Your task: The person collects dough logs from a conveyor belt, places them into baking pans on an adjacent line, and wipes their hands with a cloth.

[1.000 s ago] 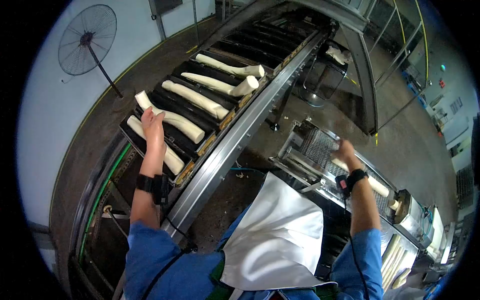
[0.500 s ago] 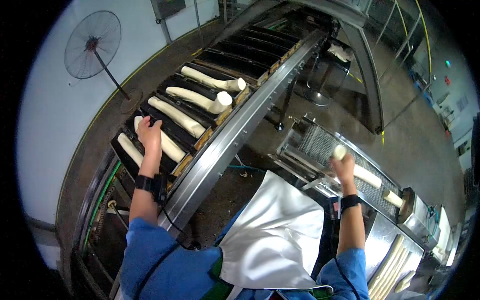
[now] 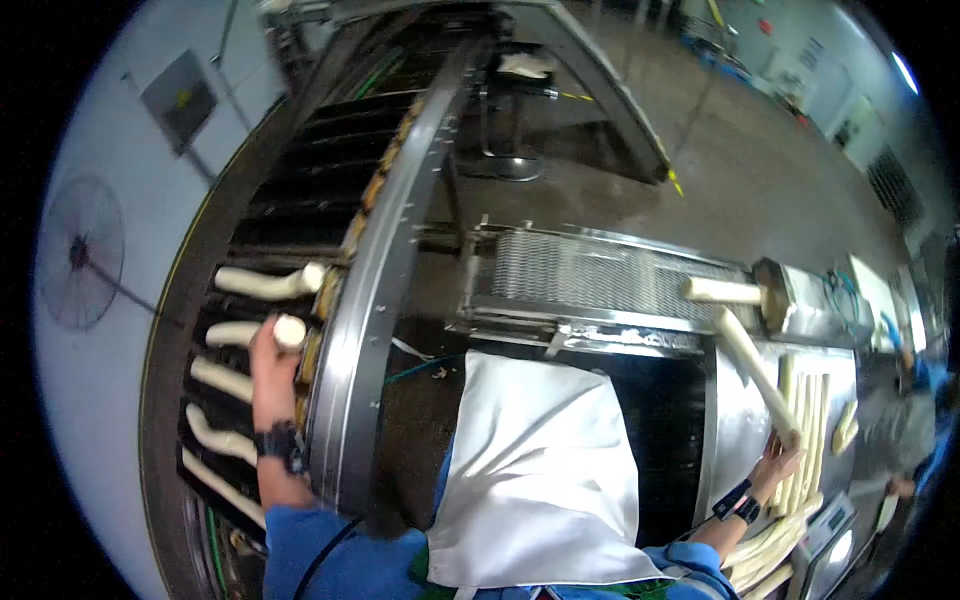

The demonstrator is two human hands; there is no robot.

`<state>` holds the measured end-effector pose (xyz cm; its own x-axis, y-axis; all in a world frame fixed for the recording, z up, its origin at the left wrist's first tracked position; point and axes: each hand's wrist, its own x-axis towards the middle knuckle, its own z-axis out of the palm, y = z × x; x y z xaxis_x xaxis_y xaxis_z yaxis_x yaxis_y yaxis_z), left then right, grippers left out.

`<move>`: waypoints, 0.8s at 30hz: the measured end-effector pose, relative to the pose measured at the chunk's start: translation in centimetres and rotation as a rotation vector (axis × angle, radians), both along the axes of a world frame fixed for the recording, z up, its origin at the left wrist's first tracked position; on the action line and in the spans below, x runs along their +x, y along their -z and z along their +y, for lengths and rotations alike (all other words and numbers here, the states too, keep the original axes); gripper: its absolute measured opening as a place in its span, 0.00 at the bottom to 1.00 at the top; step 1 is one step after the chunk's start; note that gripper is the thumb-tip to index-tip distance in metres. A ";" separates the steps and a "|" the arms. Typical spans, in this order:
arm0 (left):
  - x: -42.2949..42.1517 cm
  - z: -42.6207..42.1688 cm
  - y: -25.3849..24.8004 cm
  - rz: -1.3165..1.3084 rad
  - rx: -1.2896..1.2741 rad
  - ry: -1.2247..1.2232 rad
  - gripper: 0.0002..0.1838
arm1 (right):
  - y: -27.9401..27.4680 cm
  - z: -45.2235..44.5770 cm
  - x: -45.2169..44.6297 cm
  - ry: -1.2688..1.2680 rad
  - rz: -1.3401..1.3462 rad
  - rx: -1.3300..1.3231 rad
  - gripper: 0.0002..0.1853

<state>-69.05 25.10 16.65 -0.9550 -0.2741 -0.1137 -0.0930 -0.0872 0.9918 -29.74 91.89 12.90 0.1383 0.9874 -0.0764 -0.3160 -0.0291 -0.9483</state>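
My left hand (image 3: 272, 370) is closed round the end of a short pale log (image 3: 289, 332) with a round cut face, over a black trough. Beside it in the same trough lies a longer pale log (image 3: 232, 334). My right hand (image 3: 777, 468) grips the lower end of a long pale log (image 3: 757, 380), which slants up and to the left above a steel table (image 3: 733, 440). Next to that hand, several thin pale logs (image 3: 805, 440) lie side by side on the table. What exactly the pale logs are made of, I cannot tell.
The trough conveyor (image 3: 300, 215) has a steel side rail (image 3: 375, 260) on my left. Ahead, a mesh belt (image 3: 590, 275) carries a pale log (image 3: 722, 291) toward a metal housing (image 3: 805, 300). A scale (image 3: 830, 520) and another person's blue sleeve (image 3: 930, 375) are at right.
My view has turned right. My left hand has moved from a lower trough to the short log farther along. My right hand has gone from the mesh belt to the steel table.
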 end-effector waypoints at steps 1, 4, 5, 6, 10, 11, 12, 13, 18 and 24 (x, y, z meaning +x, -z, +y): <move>2.2 0.2 -0.9 0.033 -0.366 0.049 0.26 | 0.8 0.6 3.3 -0.025 -0.507 -0.054 0.18; 2.0 0.8 -1.2 -0.013 -1.025 -0.032 0.25 | 1.4 -3.6 6.1 0.428 -0.907 0.004 0.22; 1.4 0.8 -0.3 0.029 -1.027 -0.065 0.24 | 1.4 -4.5 6.4 0.510 -1.056 0.019 0.24; 0.8 0.9 0.5 0.085 -0.999 -0.076 0.24 | 1.8 -6.0 7.3 0.516 -1.226 0.044 0.25; -3.9 4.6 1.7 0.156 -0.999 -0.105 0.22 | -0.7 -3.7 4.6 0.167 -1.758 0.118 0.30; -5.0 5.7 1.8 0.165 -1.012 -0.107 0.21 | -1.6 -2.3 2.5 0.105 -1.871 0.078 0.36; -5.4 6.9 2.0 0.173 -1.024 -0.108 0.20 | -2.4 -0.8 0.6 0.034 -1.978 0.041 0.42; -0.5 4.5 2.6 0.230 -1.017 -0.120 0.20 | 1.0 -4.4 9.2 0.069 -1.926 -0.002 0.42; -0.4 6.1 2.9 0.245 -1.050 -0.142 0.17 | 1.1 -1.0 9.5 -0.111 -1.959 -0.138 0.60; -0.4 6.7 2.6 0.296 -1.074 -0.197 0.14 | 0.2 0.4 10.0 -0.220 -1.920 -0.038 0.60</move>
<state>-69.46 31.77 14.03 -0.8348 -0.2420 0.4946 0.0789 0.8364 0.5425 -19.78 92.33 12.67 -0.0567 0.9983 -0.0157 0.9979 0.0572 0.0314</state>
